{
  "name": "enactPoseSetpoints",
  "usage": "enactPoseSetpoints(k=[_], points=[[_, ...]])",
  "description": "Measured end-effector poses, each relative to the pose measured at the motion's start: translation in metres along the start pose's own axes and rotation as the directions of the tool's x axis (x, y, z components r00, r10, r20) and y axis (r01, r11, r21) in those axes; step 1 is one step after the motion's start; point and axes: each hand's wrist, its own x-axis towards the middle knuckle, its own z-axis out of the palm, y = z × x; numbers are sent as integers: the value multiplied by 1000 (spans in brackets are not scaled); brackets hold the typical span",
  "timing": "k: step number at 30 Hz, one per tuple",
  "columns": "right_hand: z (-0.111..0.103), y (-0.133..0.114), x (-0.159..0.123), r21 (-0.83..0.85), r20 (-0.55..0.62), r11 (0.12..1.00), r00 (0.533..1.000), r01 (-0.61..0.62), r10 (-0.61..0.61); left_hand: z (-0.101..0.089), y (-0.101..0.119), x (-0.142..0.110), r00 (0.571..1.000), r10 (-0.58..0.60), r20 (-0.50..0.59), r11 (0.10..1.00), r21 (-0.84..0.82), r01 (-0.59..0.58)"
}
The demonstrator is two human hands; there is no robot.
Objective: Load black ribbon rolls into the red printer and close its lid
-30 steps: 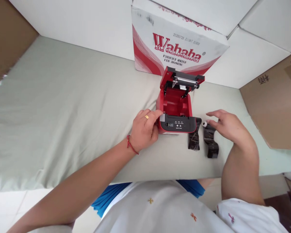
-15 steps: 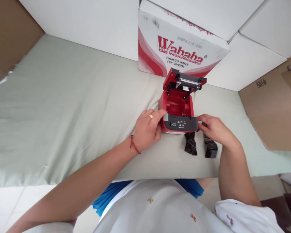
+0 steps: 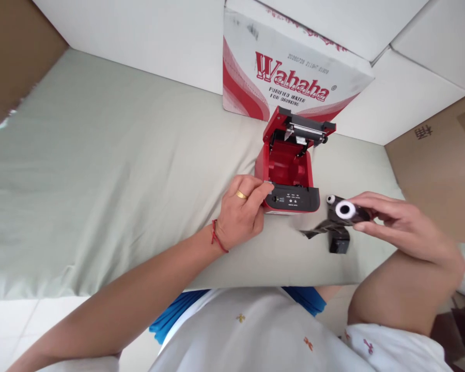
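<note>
A red and black label printer (image 3: 298, 199) stands on the cloth-covered table, its lid (image 3: 306, 129) tilted up and its red inner bay showing. My left hand (image 3: 242, 209) is curled at the printer's front left corner, index finger on the top edge beside a small grey patch. To the right of the printer, my right hand (image 3: 399, 219) grips a black ribbon roll (image 3: 358, 213) between thumb and fingers. Two white round core ends face the printer, one large and one small. A loose black strip (image 3: 318, 228) trails leftward. Below it lies a glossy black block-like thing (image 3: 339, 241).
Behind the printer is a white and red Wahaha water carton (image 3: 294, 77). White panels (image 3: 147, 41) line the back. Brown cardboard stands at the left (image 3: 15, 57) and right (image 3: 437, 170). The green-grey cloth (image 3: 132, 155) has creases, and the table's front edge is close to my body.
My right hand has moved right from the printer's front right side, and the ribbon roll now shows in it. The black strip has swung right. My left hand stays at the printer's corner.
</note>
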Motion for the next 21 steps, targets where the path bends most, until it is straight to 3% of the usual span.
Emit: enactPoseSetpoints(k=[2, 4, 8, 12, 17, 21], points=[[-16, -11, 7, 42, 77, 996, 994, 75, -78, 0, 1, -1, 1000, -4, 7, 1000, 7, 4], [-14, -19, 27, 47, 80, 995, 993, 87, -90, 0, 1, -2, 1000, -7, -8, 1000, 20, 7], [18, -29, 84, -12, -31, 998, 998, 59, -60, -2, 1, -2, 997, 54, -63, 997, 51, -51], [45, -37, 122, -141, -83, 984, 989, 109, -122, -5, 6, 1, 989, 148, 11, 987, 57, -149], [54, -49, 139, -329, -95, 944, 995, -17, -15, -5, 18, 2, 958, 260, 125, 965, -4, -261], [55, -55, 145, -406, -78, 912, 996, -64, 35, -4, 24, 0, 971, 238, -21, 971, 19, -238]])
